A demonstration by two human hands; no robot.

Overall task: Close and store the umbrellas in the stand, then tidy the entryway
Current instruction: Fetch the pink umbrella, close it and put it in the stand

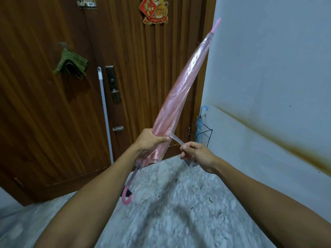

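Note:
A folded pink see-through umbrella point(180, 90) slants up to the right, its tip near the white wall and its curved pink handle point(126, 196) hanging low. My left hand point(152, 140) is wrapped around the lower canopy. My right hand point(196, 152) pinches the umbrella's clear closing strap point(176, 139), pulled out to the right. In the corner stands a black wire umbrella stand point(206, 135) holding a folded blue umbrella point(200, 122) with a blue hooked handle.
A brown wooden door point(53, 113) fills the back, with a lock plate point(112, 83), a green cloth point(71, 63) hung on a hook and a long white pole point(105, 113) leaning on it. A stained white wall point(268, 86) runs on the right. The floor point(179, 203) is grey speckled stone.

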